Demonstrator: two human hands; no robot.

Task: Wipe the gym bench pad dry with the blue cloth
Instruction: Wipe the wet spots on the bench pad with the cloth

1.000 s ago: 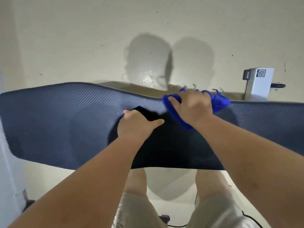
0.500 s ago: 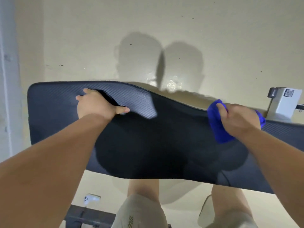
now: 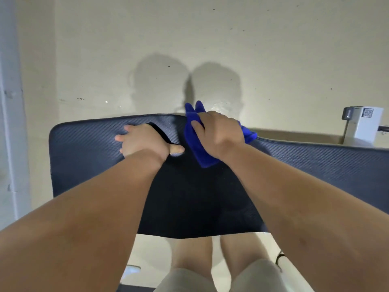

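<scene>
The dark, woven-textured gym bench pad (image 3: 88,148) stretches across the view from left to right at about waist height. My left hand (image 3: 145,142) lies flat on the pad near its far edge, fingers spread, holding nothing. Just to its right, my right hand (image 3: 219,133) presses the bunched blue cloth (image 3: 200,152) onto the pad at the far edge. Part of the cloth sticks out beyond the fingers and over the pad's back edge. Both forearms cover the middle of the pad.
A pale floor (image 3: 147,39) lies beyond the pad, with a wet shine near the cloth. A white box with a QR code (image 3: 366,125) stands at the far right. A pale wall or post (image 3: 10,123) runs down the left. My legs show below the pad.
My right hand has swept the blue cloth leftward along the far edge, now close beside my left hand. The left hand sits flatter, and the pad's left end has shifted rightward in view.
</scene>
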